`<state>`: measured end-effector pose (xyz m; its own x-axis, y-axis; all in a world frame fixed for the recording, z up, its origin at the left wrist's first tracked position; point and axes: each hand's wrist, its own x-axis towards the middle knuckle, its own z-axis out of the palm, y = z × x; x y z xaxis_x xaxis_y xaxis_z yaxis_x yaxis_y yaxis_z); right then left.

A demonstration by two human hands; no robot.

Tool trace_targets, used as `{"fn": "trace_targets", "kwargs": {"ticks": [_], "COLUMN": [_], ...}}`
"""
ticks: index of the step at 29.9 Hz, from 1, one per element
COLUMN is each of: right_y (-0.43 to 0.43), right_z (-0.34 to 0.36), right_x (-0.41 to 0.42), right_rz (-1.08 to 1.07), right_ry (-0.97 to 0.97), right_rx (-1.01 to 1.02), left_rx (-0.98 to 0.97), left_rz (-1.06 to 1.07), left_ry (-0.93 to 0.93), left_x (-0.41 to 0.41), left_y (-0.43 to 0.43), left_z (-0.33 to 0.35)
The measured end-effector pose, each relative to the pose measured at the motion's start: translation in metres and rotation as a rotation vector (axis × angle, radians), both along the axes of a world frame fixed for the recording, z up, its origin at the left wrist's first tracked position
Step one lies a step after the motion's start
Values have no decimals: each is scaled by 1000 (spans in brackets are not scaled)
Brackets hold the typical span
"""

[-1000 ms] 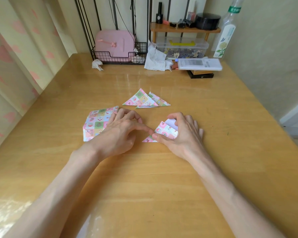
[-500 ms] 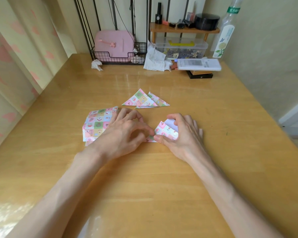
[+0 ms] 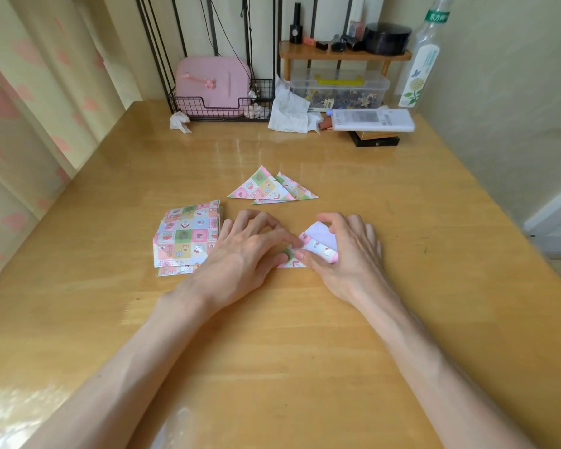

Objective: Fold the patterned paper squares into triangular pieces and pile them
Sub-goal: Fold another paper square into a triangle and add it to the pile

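A: Pressing down on the paper square (image 3: 314, 249), both hands are low on the worktop (image 3: 305, 351). State of each?

B: Left hand (image 3: 243, 254): fingers curled, forefinger tip pinning the sheet's near left portion flat. Right hand (image 3: 347, 254): thumb and fingers pinched on the sheet's right side, with one flap lifted so its white underside faces up.

A: Position of the sheet?

B: Centre of the worktop, between the two hands, partly hidden under them. Only the patterned near edge and the raised white flap are visible.

A: Finished pieces?

B: A pile of folded triangles (image 3: 272, 189) lies just beyond the hands, overlapping, apart from the sheet in work. I cannot tell the exact count.

A: Supply?

B: A stack of unfolded squares (image 3: 187, 239) sits flat at the left, just beside the left hand, its layers slightly offset at the near edge.

A: Background items?

B: A wire basket (image 3: 221, 108) and a clear storage box (image 3: 339, 89) against the far wall.
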<state>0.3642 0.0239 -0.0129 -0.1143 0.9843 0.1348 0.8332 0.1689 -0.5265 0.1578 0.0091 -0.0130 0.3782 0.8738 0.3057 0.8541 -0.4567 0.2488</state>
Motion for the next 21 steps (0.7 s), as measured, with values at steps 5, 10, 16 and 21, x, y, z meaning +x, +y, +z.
{"fn": "trace_targets", "kwargs": {"ticks": [5, 10, 16, 21], "right_y": [-2, 1, 1, 2], "right_z": [1, 2, 2, 4], "right_x": [5, 11, 18, 23], "right_rz": [-64, -60, -77, -96], "right_ry": [-148, -133, -144, -147], "right_rx": [69, 5, -14, -45], "left_rx": [-5, -14, -21, -26], "left_rz": [-2, -13, -14, -14], "left_ry": [15, 15, -6, -12], "left_x": [-1, -2, -3, -2], "left_y": [2, 3, 3, 3], "left_z": [0, -1, -3, -3]}}
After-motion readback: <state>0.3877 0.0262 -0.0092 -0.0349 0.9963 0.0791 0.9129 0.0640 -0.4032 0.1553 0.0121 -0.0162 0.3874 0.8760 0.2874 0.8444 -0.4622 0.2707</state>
